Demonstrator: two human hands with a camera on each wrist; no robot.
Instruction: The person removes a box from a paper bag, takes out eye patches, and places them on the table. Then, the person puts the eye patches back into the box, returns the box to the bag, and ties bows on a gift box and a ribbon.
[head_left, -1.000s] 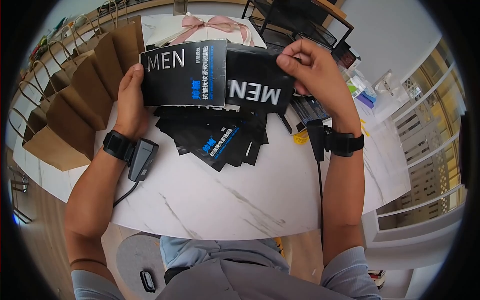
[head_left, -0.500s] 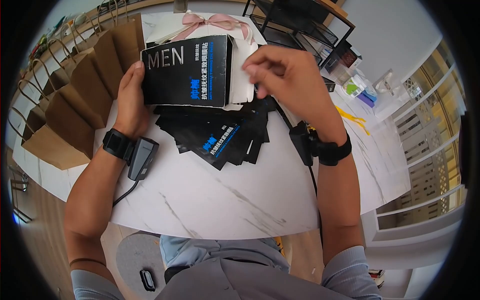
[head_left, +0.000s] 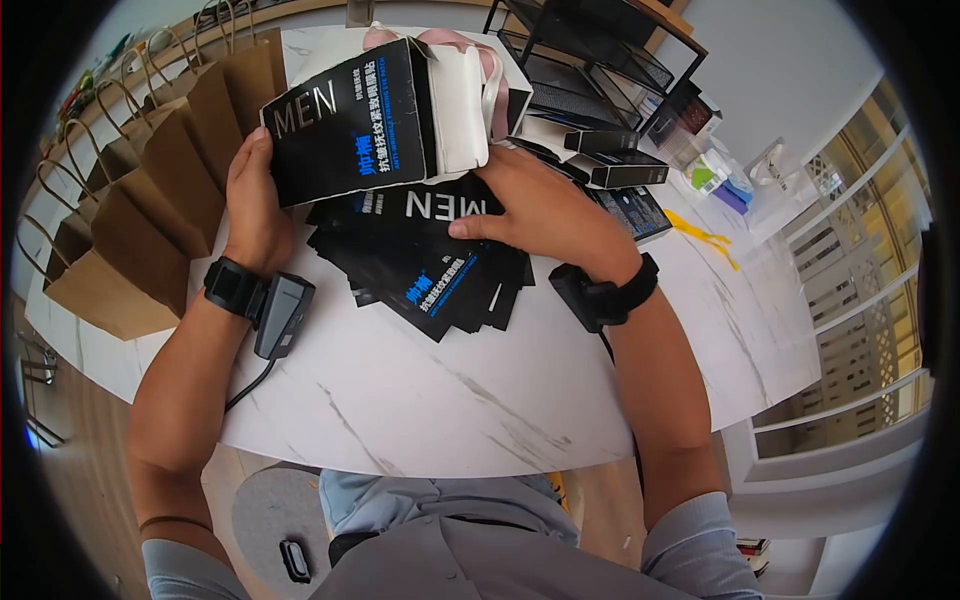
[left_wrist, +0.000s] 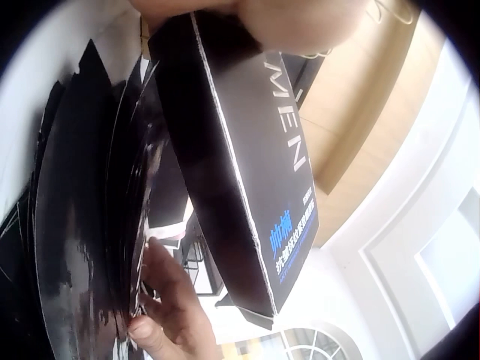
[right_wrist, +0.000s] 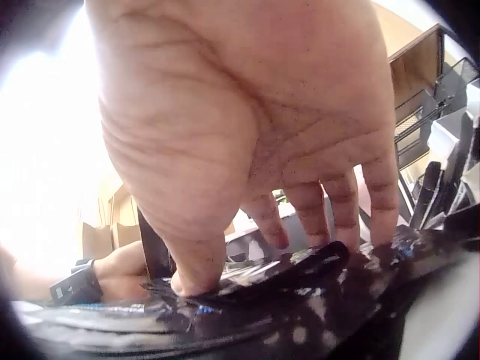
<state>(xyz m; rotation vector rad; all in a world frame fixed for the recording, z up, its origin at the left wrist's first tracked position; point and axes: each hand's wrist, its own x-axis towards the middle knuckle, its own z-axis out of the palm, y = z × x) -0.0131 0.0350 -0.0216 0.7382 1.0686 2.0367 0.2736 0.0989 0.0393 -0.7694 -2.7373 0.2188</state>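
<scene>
My left hand point(head_left: 256, 195) grips a black cardboard box point(head_left: 345, 125) by its left end, raised over the table and tilted. The box is marked MEN, and its white flap stands open at the right. Below it, flat black eye patch sachets point(head_left: 440, 270) lie fanned in a pile on the table. My right hand point(head_left: 550, 205) rests on the pile's right side, thumb laid over a sachet printed MEN; the box hides its fingertips in the head view. In the right wrist view its fingers point(right_wrist: 341, 202) reach down, fairly straight, onto the glossy sachets.
Brown paper bags point(head_left: 130, 240) with handles stand in a row at the left. A white box with a pink ribbon point(head_left: 465, 42) is behind the black box. Small black boxes point(head_left: 625, 168), yellow strips point(head_left: 703, 235) and a black mesh rack point(head_left: 590, 90) are at the right.
A sachet sticking out of the box in my right hand has gone from the opening. My right hand has moved down onto the pile, and the box has tilted and shifted slightly left.
</scene>
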